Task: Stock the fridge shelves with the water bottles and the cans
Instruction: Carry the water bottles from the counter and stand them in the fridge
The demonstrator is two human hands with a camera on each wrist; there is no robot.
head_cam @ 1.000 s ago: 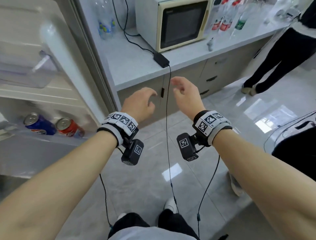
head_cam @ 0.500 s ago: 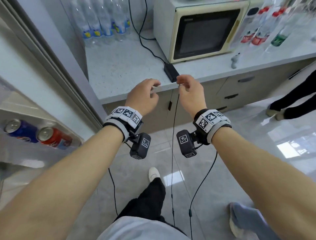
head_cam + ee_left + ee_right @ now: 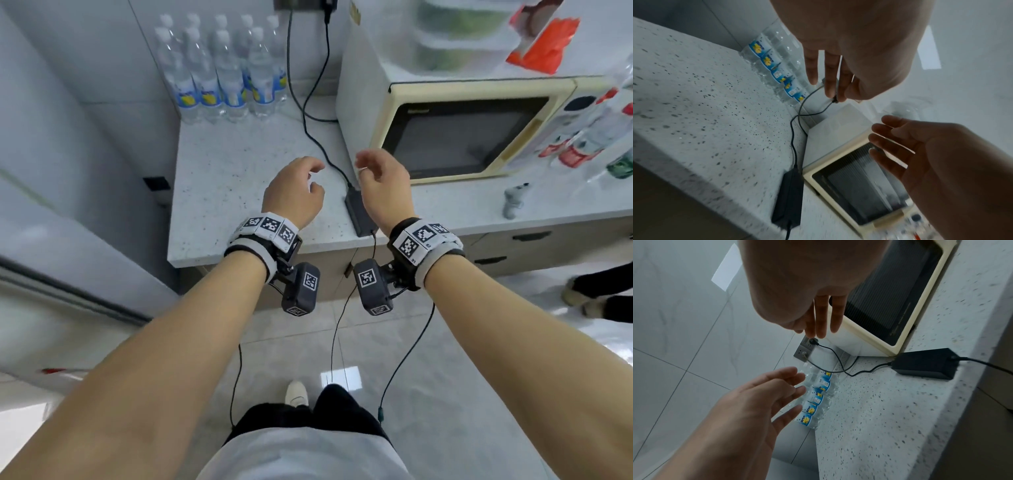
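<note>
A microwave (image 3: 455, 133) and power brick (image 3: 358, 214) share the counter (image 3: 222, 192); clear, blue-labelled water bottles (image 3: 222, 75) stand at the back corner — left hand (image 3: 291, 195) and right hand (image 3: 383, 185) loose, empty.

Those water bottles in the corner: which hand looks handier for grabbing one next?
Probably the left hand. It hovers empty over bare counter on the water bottles' side. The right hand, also empty, is by the microwave, beyond the black cable.
</note>
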